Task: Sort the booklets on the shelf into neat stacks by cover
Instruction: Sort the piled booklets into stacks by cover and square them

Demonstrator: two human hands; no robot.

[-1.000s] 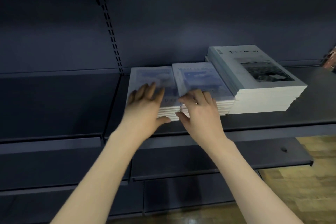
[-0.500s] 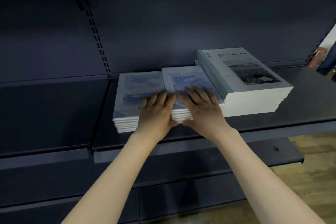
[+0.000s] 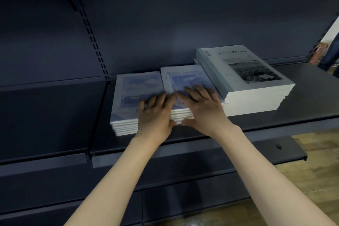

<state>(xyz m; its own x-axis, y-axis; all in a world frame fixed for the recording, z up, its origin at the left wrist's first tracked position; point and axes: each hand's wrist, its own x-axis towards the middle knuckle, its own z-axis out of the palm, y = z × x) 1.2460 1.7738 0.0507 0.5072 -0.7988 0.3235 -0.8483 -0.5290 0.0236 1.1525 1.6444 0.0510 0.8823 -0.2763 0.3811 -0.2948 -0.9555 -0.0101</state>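
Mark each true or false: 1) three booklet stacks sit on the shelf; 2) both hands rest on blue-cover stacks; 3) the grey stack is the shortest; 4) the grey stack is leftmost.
1) True: left blue stack, middle blue stack and grey stack sit on the shelf.
2) True: left hand and right hand lie flat there.
3) False: it is the tallest.
4) False: it is rightmost.

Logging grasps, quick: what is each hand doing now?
Left hand: open, flat on the left blue stack.
Right hand: open, on the middle blue stack.
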